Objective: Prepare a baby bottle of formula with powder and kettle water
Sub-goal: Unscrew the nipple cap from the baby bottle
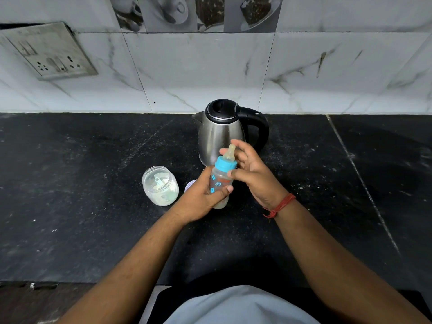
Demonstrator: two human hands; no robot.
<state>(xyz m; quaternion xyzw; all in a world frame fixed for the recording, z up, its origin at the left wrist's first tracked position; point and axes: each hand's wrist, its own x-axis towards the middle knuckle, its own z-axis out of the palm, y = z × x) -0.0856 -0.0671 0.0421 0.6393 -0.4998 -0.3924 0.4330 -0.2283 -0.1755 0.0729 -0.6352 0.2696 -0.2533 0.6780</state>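
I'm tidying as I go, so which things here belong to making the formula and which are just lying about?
For the job:
bottle, gripped by the left hand, right hand at its blue collar
kettle
open powder jar with scoop inside

Lying about:
wall socket
pale round thing behind the left hand, perhaps a lid; mostly hidden

Dark speckled counter runs across, and marble wall tiles rise behind it. A switch plate with sockets sits upper left. Up top, a row of cup-and-cake picture tiles.
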